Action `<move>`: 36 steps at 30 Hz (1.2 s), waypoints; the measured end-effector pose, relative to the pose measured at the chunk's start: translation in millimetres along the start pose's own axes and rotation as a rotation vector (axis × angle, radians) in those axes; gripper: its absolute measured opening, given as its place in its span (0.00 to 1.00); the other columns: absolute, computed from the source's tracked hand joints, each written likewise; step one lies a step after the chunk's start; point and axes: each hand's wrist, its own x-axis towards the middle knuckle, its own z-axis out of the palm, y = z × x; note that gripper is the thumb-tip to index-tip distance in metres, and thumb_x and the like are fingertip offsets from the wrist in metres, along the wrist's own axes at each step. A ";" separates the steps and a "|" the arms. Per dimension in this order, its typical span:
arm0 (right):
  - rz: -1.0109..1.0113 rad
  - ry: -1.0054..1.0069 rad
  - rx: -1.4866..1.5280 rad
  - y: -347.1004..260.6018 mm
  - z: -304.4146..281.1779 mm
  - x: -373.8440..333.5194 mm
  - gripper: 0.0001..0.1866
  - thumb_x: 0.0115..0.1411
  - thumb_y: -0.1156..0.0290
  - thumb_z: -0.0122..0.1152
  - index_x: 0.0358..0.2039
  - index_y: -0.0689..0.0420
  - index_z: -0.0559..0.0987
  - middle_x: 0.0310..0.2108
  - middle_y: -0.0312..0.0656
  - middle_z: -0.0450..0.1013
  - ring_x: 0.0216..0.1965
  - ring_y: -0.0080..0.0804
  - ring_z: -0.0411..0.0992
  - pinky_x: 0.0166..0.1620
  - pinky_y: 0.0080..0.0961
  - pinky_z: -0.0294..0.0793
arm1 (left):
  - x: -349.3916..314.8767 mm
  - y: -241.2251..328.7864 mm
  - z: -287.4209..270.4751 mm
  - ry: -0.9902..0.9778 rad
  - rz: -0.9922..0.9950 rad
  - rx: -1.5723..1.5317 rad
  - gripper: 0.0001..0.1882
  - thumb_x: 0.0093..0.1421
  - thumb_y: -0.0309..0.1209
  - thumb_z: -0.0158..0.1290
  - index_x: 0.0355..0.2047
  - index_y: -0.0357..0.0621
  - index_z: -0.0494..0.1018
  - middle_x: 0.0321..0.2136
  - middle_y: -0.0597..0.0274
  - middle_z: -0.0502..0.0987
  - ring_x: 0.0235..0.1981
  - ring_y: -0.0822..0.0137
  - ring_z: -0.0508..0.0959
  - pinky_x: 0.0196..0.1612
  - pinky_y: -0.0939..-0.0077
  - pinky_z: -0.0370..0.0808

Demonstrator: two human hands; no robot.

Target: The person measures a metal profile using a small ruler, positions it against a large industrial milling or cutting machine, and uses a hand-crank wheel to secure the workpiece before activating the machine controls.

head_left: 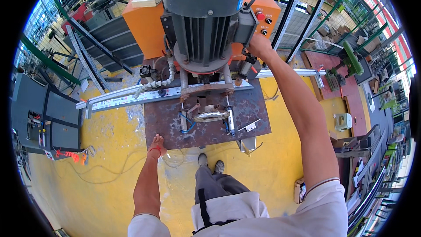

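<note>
A large grey motor point(199, 30) stands upright over a stained metal table point(162, 127). Up at the orange control box point(267, 4), my right hand point(260, 46) sits just below a black selector knob point(264, 32). Its fingers are hidden, so I cannot make out what they touch. My left hand point(158, 144) rests at the table's near left corner, fingers stretched onto the edge. Under the motor, a long pale aluminium profile point(109, 102) crosses the table. A metal handwheel point(211, 116) sits in front of it, and a small white bracket point(250, 126) lies to the right.
A dark grey cabinet point(63, 125) stands at the left, with an orange coiled hose point(70, 154) beside it. Cables trail over the yellow floor point(105, 193). To the right are a green machine point(351, 59), a white plastic can point(343, 122) and a rack of profiles point(364, 145).
</note>
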 end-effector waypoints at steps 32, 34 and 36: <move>-0.062 0.062 -0.055 30.4 18.2 8.6 0.18 0.64 0.67 0.55 0.53 0.59 0.73 0.39 0.59 0.82 0.40 0.61 0.82 0.44 0.54 0.82 | 17.2 17.6 6.6 0.084 0.025 -0.118 0.44 0.60 0.33 0.52 0.76 0.38 0.54 0.79 0.51 0.49 0.80 0.51 0.49 0.79 0.64 0.53; -0.093 0.022 -0.021 10.9 7.0 13.4 0.13 0.63 0.68 0.57 0.46 0.59 0.79 0.37 0.56 0.83 0.39 0.57 0.83 0.43 0.51 0.83 | 32.6 -54.9 14.3 0.167 0.114 0.004 0.44 0.57 0.34 0.54 0.75 0.36 0.57 0.78 0.46 0.53 0.80 0.49 0.48 0.80 0.63 0.50; -0.118 0.092 -0.192 -7.9 1.3 1.9 0.09 0.55 0.65 0.70 0.34 0.55 0.87 0.36 0.49 0.83 0.38 0.50 0.84 0.40 0.45 0.85 | 37.1 -48.4 30.8 0.162 0.153 -0.069 0.45 0.56 0.38 0.57 0.73 0.37 0.61 0.76 0.46 0.56 0.80 0.50 0.47 0.80 0.63 0.49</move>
